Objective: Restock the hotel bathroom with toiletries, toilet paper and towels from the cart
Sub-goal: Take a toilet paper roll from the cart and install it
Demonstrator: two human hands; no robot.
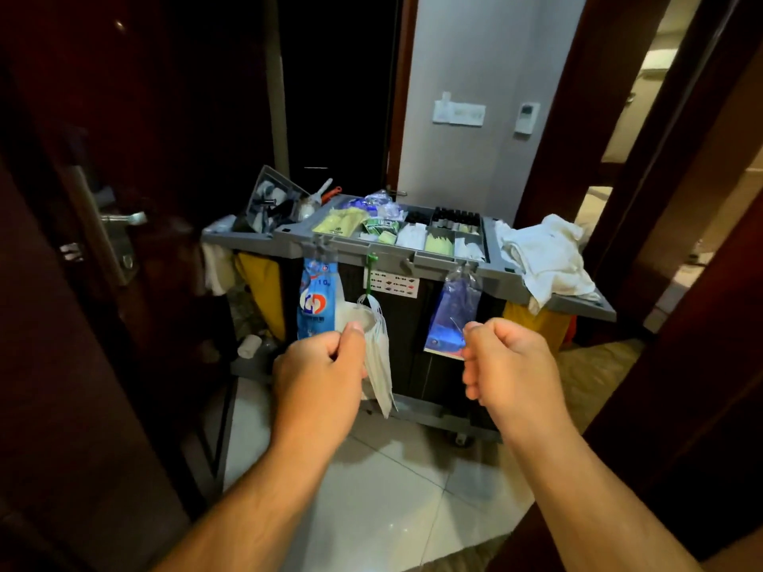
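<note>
A grey housekeeping cart stands in the doorway ahead of me. Its top tray holds several yellow-green and white toiletry packets and small dark bottles. A pile of white towels lies on the cart's right end. My left hand is curled in front of a white bag that hangs from a green hook; whether it grips the bag is unclear. My right hand is curled beside a clear blue-tinted bag hanging from the cart front, holding nothing I can see.
A blue and white printed bag hangs at the cart's front left. Yellow sacks hang at both ends. A dark wooden door with a metal handle is at left, a dark door frame at right. Pale floor tiles lie below.
</note>
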